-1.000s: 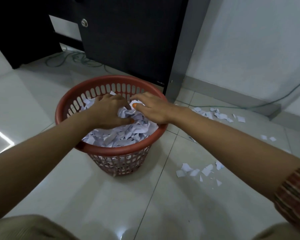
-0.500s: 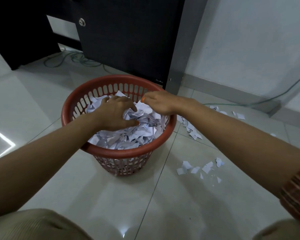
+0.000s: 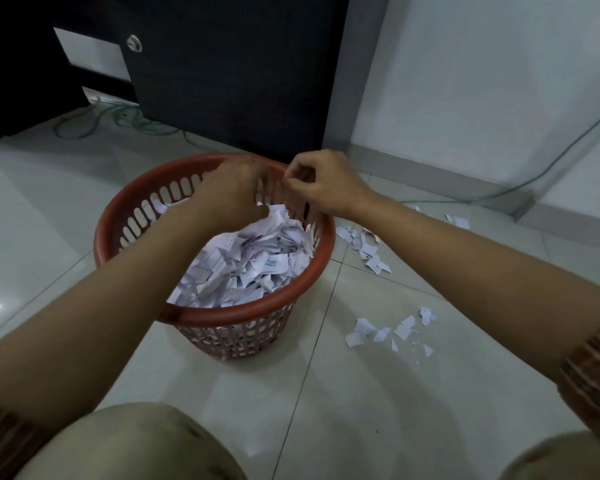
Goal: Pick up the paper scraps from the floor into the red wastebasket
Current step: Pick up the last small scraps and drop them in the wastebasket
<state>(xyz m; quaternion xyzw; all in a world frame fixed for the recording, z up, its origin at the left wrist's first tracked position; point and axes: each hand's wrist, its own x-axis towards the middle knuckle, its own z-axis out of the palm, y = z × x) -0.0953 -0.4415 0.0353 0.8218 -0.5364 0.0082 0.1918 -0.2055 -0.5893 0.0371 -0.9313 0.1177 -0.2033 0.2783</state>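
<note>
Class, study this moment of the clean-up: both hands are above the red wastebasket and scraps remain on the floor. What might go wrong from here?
1. The paper pile reaches nearly to the rim of the red wastebasket on the near side, so added scraps may slide out.
2. The left hand and right hand hover close above; a bump might tip it.
3. The scraps by the wall could be overlooked.

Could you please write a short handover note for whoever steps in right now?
Left hand and right hand: both above the red wastebasket, fingers curled; whether either grip holds paper cannot be told.
Done: the wastebasket holds a heap of paper scraps.
Left: one cluster of scraps on the floor beside the basket's right side, another cluster nearer the person, and a few by the wall.
</note>
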